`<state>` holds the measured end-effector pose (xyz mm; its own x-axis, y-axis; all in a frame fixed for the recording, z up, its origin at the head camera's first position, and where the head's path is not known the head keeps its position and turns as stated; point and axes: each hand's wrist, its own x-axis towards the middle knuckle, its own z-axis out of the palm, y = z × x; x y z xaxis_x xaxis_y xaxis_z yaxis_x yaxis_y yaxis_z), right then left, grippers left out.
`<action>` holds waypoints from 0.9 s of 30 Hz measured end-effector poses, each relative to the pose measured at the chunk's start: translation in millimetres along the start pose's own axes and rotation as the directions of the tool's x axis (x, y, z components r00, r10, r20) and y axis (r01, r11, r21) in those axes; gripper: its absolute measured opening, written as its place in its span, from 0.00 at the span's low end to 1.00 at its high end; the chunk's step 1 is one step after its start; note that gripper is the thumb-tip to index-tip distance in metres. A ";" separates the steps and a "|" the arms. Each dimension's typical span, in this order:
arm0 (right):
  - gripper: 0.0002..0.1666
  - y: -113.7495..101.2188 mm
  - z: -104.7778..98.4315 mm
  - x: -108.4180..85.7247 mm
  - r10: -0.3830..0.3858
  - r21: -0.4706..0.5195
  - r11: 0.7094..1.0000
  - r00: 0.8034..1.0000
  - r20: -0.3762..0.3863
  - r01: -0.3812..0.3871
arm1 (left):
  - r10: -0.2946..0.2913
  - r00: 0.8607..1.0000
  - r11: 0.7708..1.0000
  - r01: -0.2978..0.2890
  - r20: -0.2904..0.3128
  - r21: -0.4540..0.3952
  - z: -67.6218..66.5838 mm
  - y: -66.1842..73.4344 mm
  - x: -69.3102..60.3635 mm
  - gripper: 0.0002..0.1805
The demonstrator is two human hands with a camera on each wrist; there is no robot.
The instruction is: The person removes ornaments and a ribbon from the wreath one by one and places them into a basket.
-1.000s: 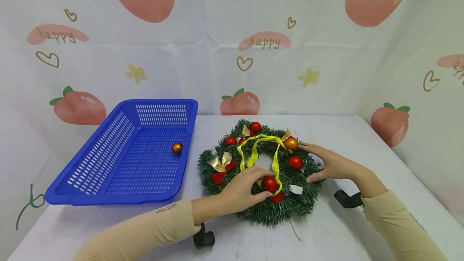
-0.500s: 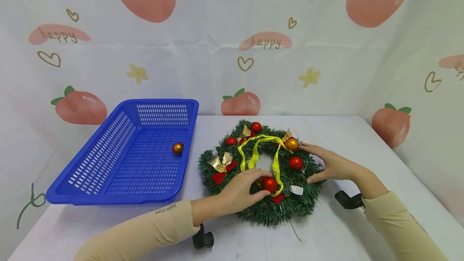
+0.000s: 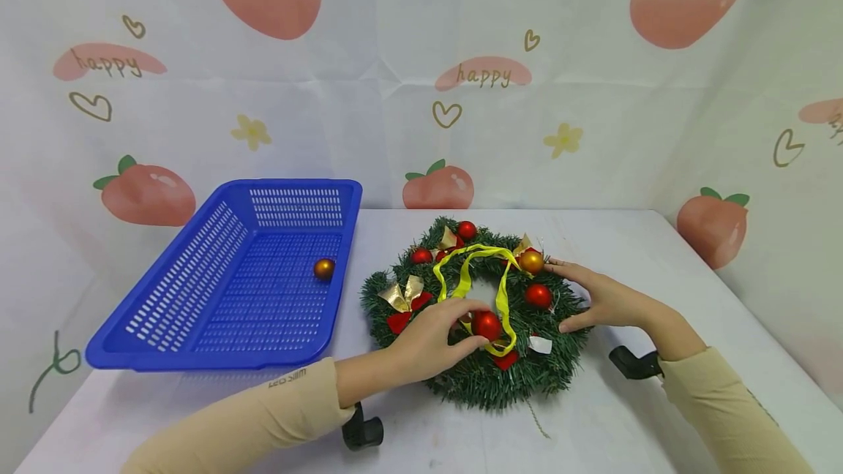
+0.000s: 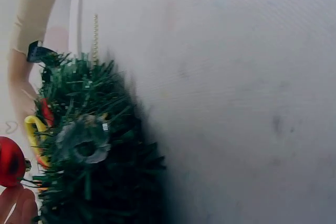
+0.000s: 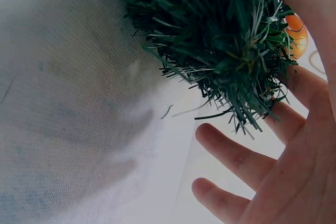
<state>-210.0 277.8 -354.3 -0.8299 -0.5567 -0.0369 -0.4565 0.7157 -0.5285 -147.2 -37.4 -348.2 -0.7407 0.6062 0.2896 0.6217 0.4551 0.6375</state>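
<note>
Since half a second ago, the left hand has drawn slightly back toward the left and the red ball in its grasp has shifted with it, a little up and left in the head view. The right hand keeps its place, and the green wreath shows no clear change of position on the white table.

The red ball sits between the left thumb and bent fingers, which pinch it from opposite sides. It is at the near side of the wreath's central opening, beside a loop of yellow ribbon. In the left wrist view, its small metal cap faces the greenery.

The right hand's fingers are spread apart and loosely bent at the wreath's right outer edge. The upper ones meet the greenery; the lower two stand clear of it. Nearest them on the wreath are a gold ball and, just below it, a second red ball. A gold and red bow decorates the wreath's left side.

To the left, a blue basket with slotted walls holds another gold ball, lying near its right wall.
</note>
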 end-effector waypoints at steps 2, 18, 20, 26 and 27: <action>0.57 0.0 -0.2 0.0 -0.006 0.002 1.000 1.000 -0.001 0.006 | 0.000 1.000 1.000 0.000 -0.002 -0.004 -3.5 2.8 0.2 0.21; 0.57 -0.4 -0.4 0.6 -0.012 0.012 1.000 1.000 0.003 0.012 | 0.033 0.995 0.999 -0.030 -0.096 0.029 -37.1 15.8 0.7 0.22; 0.57 -1.1 -0.8 0.3 -0.005 0.018 1.000 1.000 0.007 0.005 | 0.030 0.993 0.999 -0.026 -0.113 0.038 -42.3 16.1 0.8 0.22; 0.57 -2.0 -1.5 -0.3 0.008 0.022 1.000 1.000 0.014 -0.009 | 0.020 0.989 1.000 -0.017 -0.147 0.025 -57.7 18.3 1.4 0.23; 0.57 -2.0 -1.5 -0.1 0.007 0.020 1.000 1.000 0.013 -0.007 | 0.019 0.988 1.000 -0.016 -0.151 0.019 -59.9 18.7 1.6 0.23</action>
<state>-209.5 277.1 -352.0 -0.8288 -0.5571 -0.0517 -0.4441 0.7113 -0.5448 -152.0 -66.9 -293.0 -0.7586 0.5092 0.4065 0.6386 0.4576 0.6186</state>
